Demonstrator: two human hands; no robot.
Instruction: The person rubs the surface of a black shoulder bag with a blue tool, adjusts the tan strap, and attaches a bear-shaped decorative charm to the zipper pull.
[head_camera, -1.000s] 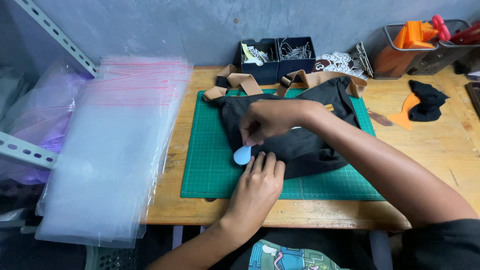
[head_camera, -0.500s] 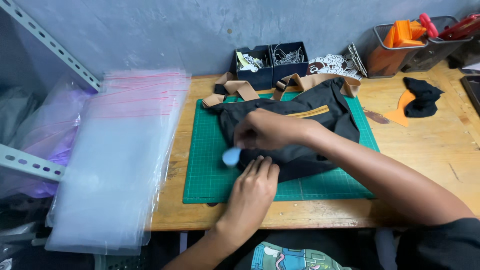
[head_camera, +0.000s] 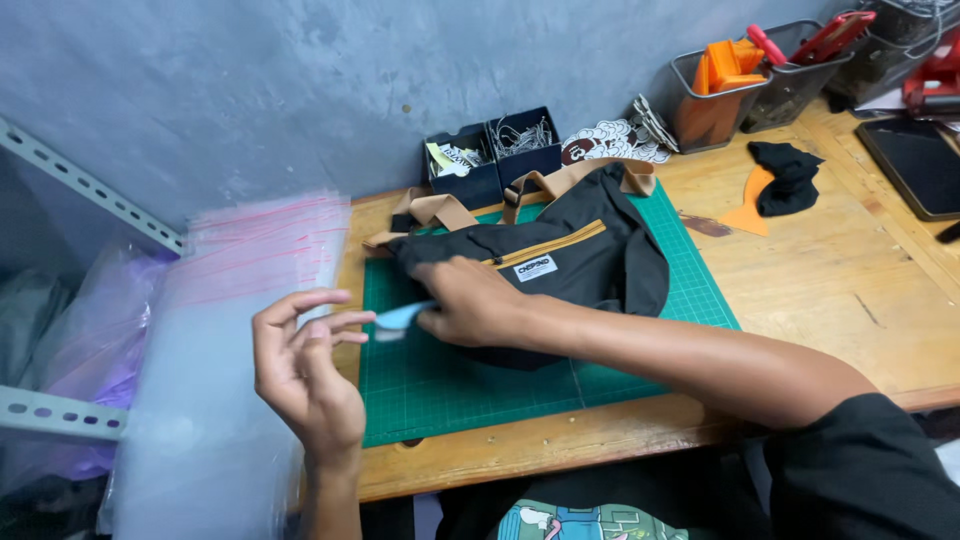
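I see my left hand (head_camera: 300, 375) raised, fingers spread, holding nothing, right hand (head_camera: 470, 300) pinching a small light-blue paper tag (head_camera: 400, 317), resting on the black fabric sling bag with tan straps (head_camera: 580, 260), green cutting mat (head_camera: 450, 385) underneath

Grey plaster wall (head_camera: 300, 90), wooden table (head_camera: 830, 280).

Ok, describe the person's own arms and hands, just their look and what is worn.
Both hands are bare: no gloves, rings or watch show. The left hand and its forearm are uncovered. The right hand leads to a bare forearm, with a short black sleeve starting near the elbow.
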